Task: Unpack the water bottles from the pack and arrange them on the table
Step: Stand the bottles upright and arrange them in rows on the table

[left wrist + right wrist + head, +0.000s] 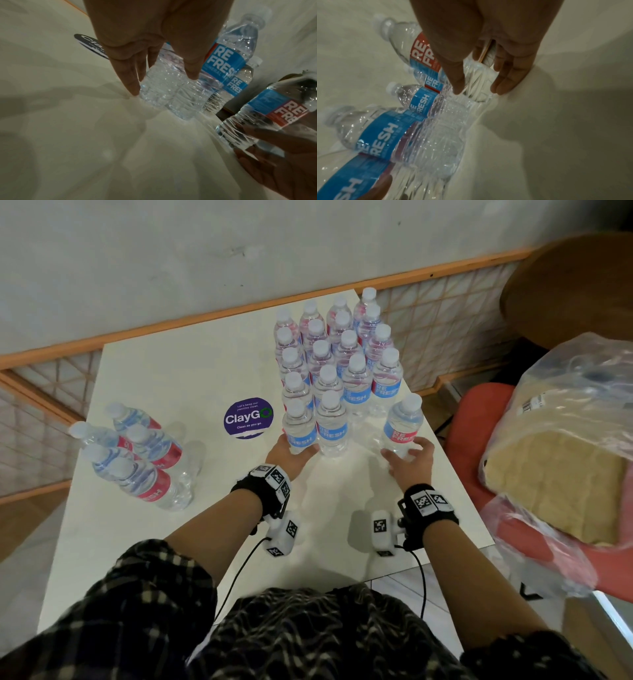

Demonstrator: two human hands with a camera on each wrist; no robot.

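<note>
Several clear water bottles with blue and red labels stand in tight rows (342, 354) on the far right of the white table (191, 378). My left hand (294, 448) (163, 81) holds the base of the front-left bottle (300, 428) (159, 92) of that block between thumb and fingers. My right hand (406, 451) (479, 90) holds the base of a separate upright bottle (402, 422) (406, 40) (267, 112), which stands a little to the right of the front row. Both bottles stand on the table. Another cluster of several bottles (137, 460) stands at the left edge.
A round purple sticker (248, 417) lies on the table left of the block. Off the right edge, crumpled clear plastic wrap with a tan sheet inside (565, 440) lies on a red chair (479, 412). A round wooden table (575, 285) stands behind it.
</note>
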